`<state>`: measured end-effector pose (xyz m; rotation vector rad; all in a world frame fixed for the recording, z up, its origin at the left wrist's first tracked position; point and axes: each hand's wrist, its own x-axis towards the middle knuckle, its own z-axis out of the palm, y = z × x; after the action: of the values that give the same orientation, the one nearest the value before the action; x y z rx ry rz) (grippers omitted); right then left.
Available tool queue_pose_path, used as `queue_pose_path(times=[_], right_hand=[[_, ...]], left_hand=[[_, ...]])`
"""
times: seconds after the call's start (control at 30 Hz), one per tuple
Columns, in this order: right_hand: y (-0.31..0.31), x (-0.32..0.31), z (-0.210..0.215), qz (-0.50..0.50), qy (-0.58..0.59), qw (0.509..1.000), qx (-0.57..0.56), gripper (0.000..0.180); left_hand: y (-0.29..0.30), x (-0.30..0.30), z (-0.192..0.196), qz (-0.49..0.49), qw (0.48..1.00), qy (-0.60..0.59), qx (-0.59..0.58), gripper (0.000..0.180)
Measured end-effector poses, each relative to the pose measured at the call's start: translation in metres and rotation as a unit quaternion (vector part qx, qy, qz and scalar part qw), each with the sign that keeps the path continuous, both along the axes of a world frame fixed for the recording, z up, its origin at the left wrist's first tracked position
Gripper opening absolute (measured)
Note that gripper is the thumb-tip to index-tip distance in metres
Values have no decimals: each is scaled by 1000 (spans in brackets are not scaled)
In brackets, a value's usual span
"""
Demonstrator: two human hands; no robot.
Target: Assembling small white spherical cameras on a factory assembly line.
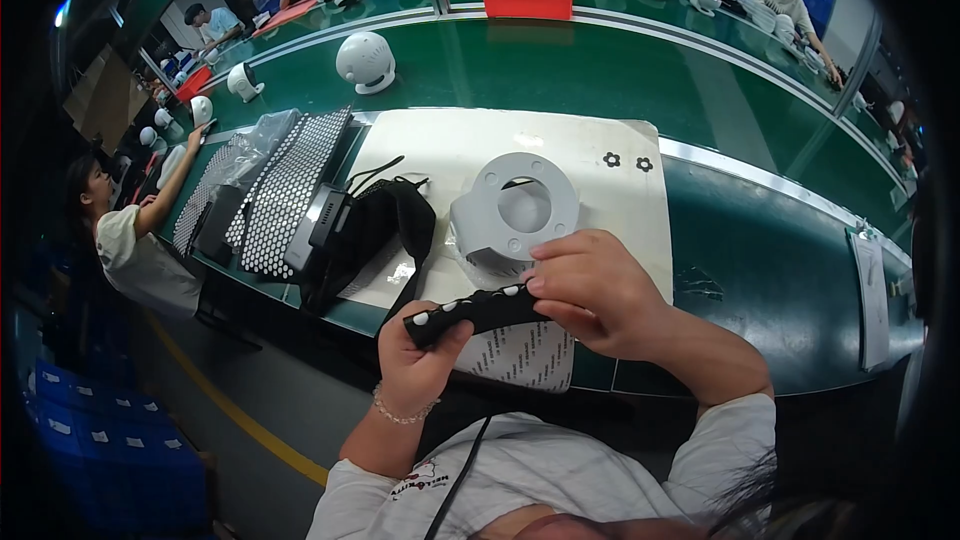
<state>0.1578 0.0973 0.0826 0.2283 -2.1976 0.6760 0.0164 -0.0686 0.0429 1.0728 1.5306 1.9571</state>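
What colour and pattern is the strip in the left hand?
The strip is black with white spots, seen best in the head view.

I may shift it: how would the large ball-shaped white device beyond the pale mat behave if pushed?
The ball-shaped device might tip if pushed high, with its bulk above a smaller foot. That foot should hinder rolling. Smooth-looking, it may also be slippery.

A matt, foam-like finish is shown by the black strip (492, 312), smooth plastic by the white housing (483, 224), crinkled clear film by the bag (262, 145), and gloss by the green tabletop (775, 290).
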Motion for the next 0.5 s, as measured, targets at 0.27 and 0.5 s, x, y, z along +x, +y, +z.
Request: queue_pose_path(times=[0.27,0.5], right_hand=[[-8,-2,-7,3,60,992,108,30],[-11,-1,-10,43,40,988,144,37]], left_hand=[[3,4,-3,-2,999,23,-32,12],[6,5,-11,-27,996,73,-33,13]])
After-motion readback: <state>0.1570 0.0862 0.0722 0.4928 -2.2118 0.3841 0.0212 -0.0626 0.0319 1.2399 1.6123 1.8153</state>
